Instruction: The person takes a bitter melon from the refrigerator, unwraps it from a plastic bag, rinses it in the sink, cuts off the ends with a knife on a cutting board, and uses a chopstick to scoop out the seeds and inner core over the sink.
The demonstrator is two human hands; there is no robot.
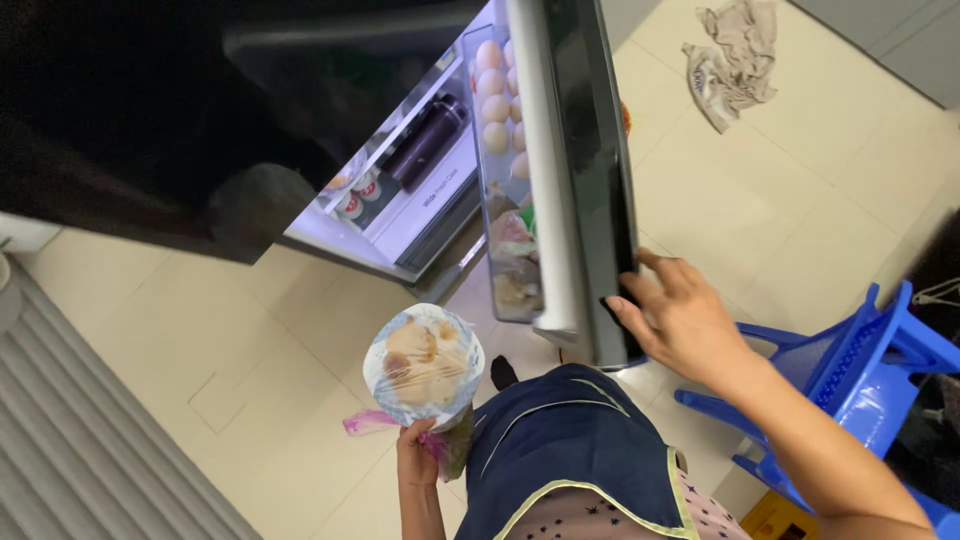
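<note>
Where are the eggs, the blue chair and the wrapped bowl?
eggs (495,108): head view, on one egg in the door rack.
blue chair (868,362): head view, on its seat edge.
wrapped bowl (423,362): head view, on the plastic cover, held by the left hand (416,462).

This is a home kitchen. An open black refrigerator (250,120) shows lit shelves with small cups and a dark bottle, and its door (560,170) holds rows of eggs (497,95) above bagged food. Pale floor tiles (780,200), a crumpled rag (735,55) on them and a blue plastic chair (860,370) complete the domestic look.
</note>
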